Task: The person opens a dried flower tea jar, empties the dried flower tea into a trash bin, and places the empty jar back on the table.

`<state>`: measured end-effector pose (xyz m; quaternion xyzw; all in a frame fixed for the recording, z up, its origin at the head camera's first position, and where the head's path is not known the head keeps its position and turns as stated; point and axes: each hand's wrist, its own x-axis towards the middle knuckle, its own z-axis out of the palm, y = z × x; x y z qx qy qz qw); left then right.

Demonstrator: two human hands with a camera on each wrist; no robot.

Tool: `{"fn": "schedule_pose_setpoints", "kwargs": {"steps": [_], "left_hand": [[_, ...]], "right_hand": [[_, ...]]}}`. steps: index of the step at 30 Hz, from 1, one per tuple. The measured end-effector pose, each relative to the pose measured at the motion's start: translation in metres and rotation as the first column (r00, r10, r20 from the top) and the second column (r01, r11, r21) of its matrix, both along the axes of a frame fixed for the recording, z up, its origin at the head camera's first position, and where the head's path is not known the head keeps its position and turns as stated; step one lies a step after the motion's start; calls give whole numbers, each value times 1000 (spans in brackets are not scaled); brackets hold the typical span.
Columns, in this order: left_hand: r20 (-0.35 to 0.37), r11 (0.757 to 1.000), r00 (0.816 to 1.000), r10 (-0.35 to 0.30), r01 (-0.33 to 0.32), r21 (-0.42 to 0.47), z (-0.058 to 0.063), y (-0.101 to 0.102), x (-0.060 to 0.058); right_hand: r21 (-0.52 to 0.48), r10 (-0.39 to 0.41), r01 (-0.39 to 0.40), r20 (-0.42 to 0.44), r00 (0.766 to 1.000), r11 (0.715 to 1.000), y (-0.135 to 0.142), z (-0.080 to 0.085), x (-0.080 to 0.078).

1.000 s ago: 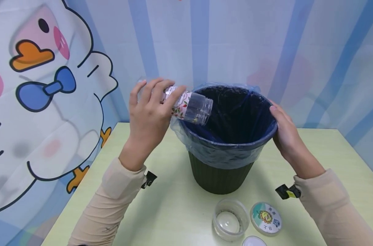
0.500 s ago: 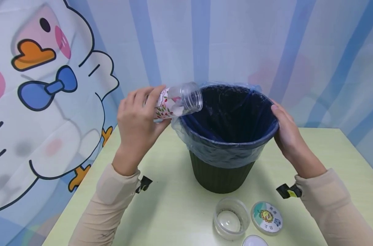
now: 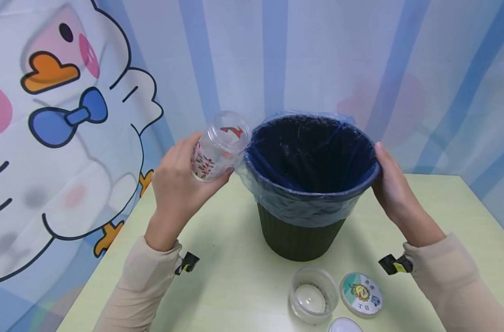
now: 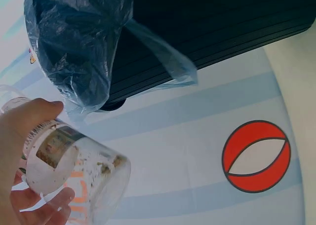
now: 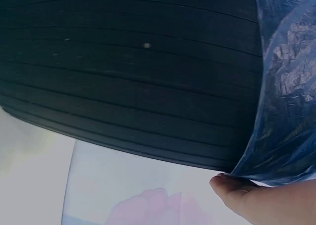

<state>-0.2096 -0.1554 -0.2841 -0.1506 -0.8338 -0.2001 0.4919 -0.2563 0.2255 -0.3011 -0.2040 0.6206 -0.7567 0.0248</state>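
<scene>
My left hand (image 3: 179, 173) holds a clear plastic bottle (image 3: 206, 159) with a floral label, tilted with its uncapped mouth facing up and toward me. It is just left of the rim of a dark trash can (image 3: 299, 235). In the left wrist view, small brown bits cling inside the bottle's base (image 4: 106, 173), with fingers and thumb wrapped around its body. A translucent blue bag (image 3: 310, 210) lines the can and folds over its rim. My right hand (image 3: 395, 189) rests against the can's right side near the rim; in the right wrist view, its fingertip touches beside the bag's edge (image 5: 261, 126).
On the pale green table (image 3: 231, 286), in front of the can, stand an uncovered clear round tub (image 3: 312, 295) and a printed round lid (image 3: 361, 295). A white cap (image 3: 345, 325) is partly cut off below. A cartoon-printed curtain (image 3: 318, 55) hangs behind.
My left hand has moved left and turned the bottle from mouth-down over the can to mouth-up beside the rim. The right hand stays at the can, its thumb shifted slightly outward.
</scene>
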Motion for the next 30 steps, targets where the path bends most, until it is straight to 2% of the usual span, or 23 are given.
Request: {"fn": "schedule_pose_setpoints", "kwargs": {"steps": [6,11,20,30], "left_hand": [[68,995,996,-55,49,84,-13,-3,11],[151,981,979,-134,110,157,-26,-3,21],[290,940,916,-279,198,278,-52,-1,35],[394,901,836,-382,241,362,-81,8,51]], "right_hand": [[81,-9,10,-8,1000,997,7,-8,4],[108,-15,13,23,1000,994,14,-12,7],[183,-15,2,66,998,983,23,-22,17],[218,-26,8,80,996,976,26,-40,30]]}}
